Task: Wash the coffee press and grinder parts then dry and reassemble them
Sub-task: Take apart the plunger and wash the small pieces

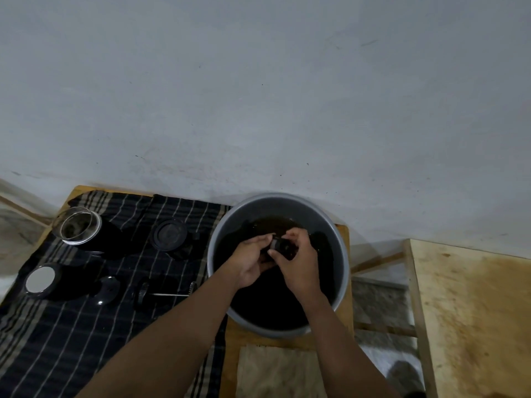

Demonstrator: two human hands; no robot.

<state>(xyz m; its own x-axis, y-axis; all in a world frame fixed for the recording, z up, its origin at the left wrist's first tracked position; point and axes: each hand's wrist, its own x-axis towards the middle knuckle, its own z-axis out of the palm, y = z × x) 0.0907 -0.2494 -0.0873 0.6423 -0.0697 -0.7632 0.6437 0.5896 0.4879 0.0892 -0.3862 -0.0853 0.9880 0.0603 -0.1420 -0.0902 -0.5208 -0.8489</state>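
Over a grey basin of dark water, my left hand and my right hand both grip a small black grinder part. On the striped dark cloth to the left lie a glass beaker, a round black lid, a black cylinder with a metal end, a small black cap and the plunger rod with its knob.
The basin and cloth sit on a wooden table against a grey wall. A pale rag lies at the table's near edge. A second wooden surface stands to the right, across a gap.
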